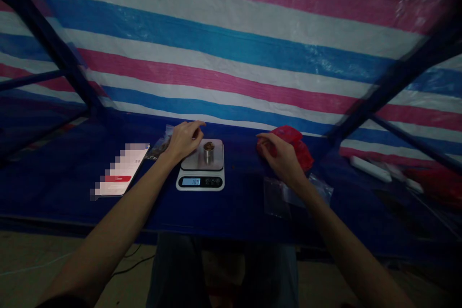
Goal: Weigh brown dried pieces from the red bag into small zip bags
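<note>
Left hand [184,140]: half-curled at the scale's far left corner, grip unclear.
Metal cup [208,153]: upright on the digital kitchen scale [200,178], just right of the left hand, well left of the other.
Right hand [283,156]: curled against a red plastic bag [287,133], grip unclear.

Pretty basic outfit tbh: bare left hand [184,140] and right hand [283,156], bare forearms [115,231], a bit of dark sleeve [63,302] at the bottom edge, and bluish trousers [224,269], maybe denim, too dim to tell.
</note>
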Demonstrator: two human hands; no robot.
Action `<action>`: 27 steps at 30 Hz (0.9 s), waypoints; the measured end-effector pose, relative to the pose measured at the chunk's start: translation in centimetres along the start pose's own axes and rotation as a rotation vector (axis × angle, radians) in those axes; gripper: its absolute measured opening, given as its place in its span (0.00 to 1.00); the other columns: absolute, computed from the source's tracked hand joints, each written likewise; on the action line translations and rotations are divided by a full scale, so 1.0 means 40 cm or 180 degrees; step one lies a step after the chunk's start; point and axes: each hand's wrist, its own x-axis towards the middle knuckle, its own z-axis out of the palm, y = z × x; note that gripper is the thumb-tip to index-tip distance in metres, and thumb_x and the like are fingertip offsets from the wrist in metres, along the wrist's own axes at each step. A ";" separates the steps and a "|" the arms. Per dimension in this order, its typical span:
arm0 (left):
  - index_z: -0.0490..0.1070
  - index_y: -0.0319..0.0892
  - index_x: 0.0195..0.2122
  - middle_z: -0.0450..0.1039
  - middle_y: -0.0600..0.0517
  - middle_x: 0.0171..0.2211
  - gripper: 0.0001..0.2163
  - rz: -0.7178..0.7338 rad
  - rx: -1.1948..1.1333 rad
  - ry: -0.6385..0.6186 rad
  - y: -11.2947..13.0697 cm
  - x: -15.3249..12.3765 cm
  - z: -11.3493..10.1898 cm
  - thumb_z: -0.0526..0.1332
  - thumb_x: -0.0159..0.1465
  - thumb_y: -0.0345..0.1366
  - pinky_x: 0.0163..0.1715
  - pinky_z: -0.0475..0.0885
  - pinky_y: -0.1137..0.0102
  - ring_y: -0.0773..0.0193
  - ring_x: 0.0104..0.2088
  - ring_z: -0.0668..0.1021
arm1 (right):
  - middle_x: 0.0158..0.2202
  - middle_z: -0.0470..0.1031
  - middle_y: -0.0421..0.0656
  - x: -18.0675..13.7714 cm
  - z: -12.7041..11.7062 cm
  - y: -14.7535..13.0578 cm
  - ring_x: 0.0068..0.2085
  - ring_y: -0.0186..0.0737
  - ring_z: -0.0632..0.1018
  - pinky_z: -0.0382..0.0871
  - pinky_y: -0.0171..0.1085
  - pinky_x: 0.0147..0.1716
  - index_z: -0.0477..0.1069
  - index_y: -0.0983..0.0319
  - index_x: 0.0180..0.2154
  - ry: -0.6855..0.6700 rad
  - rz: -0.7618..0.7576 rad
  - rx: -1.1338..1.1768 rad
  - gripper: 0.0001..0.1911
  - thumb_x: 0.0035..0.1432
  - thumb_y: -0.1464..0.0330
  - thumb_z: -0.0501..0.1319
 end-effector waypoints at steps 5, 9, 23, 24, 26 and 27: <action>0.71 0.43 0.43 0.74 0.54 0.26 0.09 -0.0058 -0.0130 0.0106 0.005 -0.001 0.011 0.56 0.63 0.31 0.33 0.66 0.69 0.63 0.27 0.75 | 0.37 0.81 0.44 -0.114 -0.132 0.024 0.34 0.42 0.81 0.74 0.40 0.38 0.76 0.60 0.46 -0.0560 0.0420 -0.0319 0.11 0.62 0.69 0.61; 0.69 0.43 0.43 0.75 0.53 0.28 0.09 -0.0084 -0.0288 0.0321 0.013 0.002 0.019 0.57 0.62 0.31 0.33 0.67 0.68 0.62 0.29 0.76 | 0.45 0.80 0.46 -0.211 -0.133 0.033 0.42 0.43 0.81 0.75 0.42 0.43 0.75 0.60 0.50 -0.0877 0.0373 -0.0513 0.15 0.61 0.71 0.64; 0.68 0.41 0.45 0.76 0.49 0.33 0.09 -0.0045 -0.0406 0.0534 0.030 0.010 0.007 0.54 0.65 0.31 0.40 0.72 0.66 0.60 0.34 0.79 | 0.39 0.76 0.46 -0.202 -0.031 0.052 0.43 0.44 0.74 0.68 0.41 0.43 0.75 0.63 0.40 -0.0961 0.0255 -0.1171 0.07 0.58 0.75 0.65; 0.68 0.41 0.45 0.75 0.50 0.33 0.09 -0.0032 -0.0391 0.0532 0.029 0.011 0.008 0.55 0.65 0.31 0.40 0.72 0.66 0.60 0.35 0.78 | 0.37 0.75 0.45 -0.199 -0.027 0.053 0.41 0.44 0.74 0.68 0.40 0.42 0.75 0.63 0.36 -0.0975 0.0256 -0.1148 0.04 0.58 0.76 0.65; 0.68 0.42 0.44 0.75 0.50 0.33 0.08 -0.0049 -0.0398 0.0609 0.031 0.016 -0.001 0.55 0.65 0.31 0.41 0.72 0.65 0.60 0.35 0.78 | 0.34 0.75 0.43 -0.191 -0.020 0.045 0.39 0.42 0.74 0.66 0.39 0.40 0.72 0.62 0.31 -0.0953 0.0172 -0.1127 0.05 0.58 0.76 0.65; 0.68 0.42 0.43 0.75 0.49 0.33 0.07 -0.0063 -0.0445 0.0682 0.039 0.021 -0.013 0.55 0.65 0.31 0.41 0.73 0.64 0.59 0.36 0.78 | 0.34 0.75 0.42 -0.185 -0.018 0.035 0.39 0.42 0.74 0.66 0.39 0.40 0.71 0.62 0.30 -0.0908 0.0105 -0.1154 0.06 0.59 0.76 0.64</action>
